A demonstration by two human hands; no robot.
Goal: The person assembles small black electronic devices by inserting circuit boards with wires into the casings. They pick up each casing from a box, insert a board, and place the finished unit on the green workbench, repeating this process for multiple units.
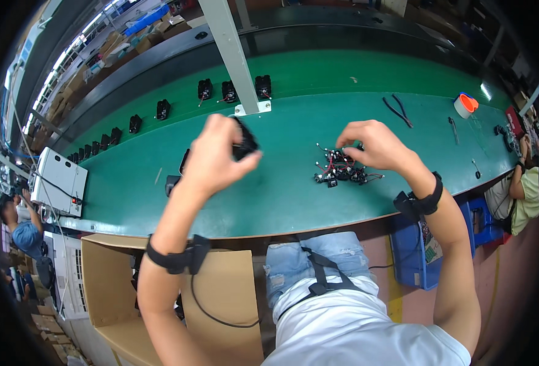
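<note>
My left hand (pixel 216 152) is raised over the bench, its fingers closed around a boxy black plastic part (pixel 245 141), slightly blurred. Most of that part's near side is hidden by the hand. To the right, my right hand (pixel 376 145) reaches down to a pile of small black components with red and black wires and white connectors (pixel 341 169). Its thumb and fingers are bent together at the pile's upper edge; whatever they pinch is too small to make out. Another black piece (pixel 172 185) lies on the bench, partly behind my left wrist.
Several black housings (pixel 162 110) stand in a row along the green strip behind the bench (pixel 251 207). A metal post (pixel 230 55) rises at mid-bench. Pliers (pixel 397 111), an orange-and-white roll (pixel 465 105) and a white machine (pixel 61 183) are around. Below are a cardboard box (pixel 114 280) and a blue bin (pixel 407 256).
</note>
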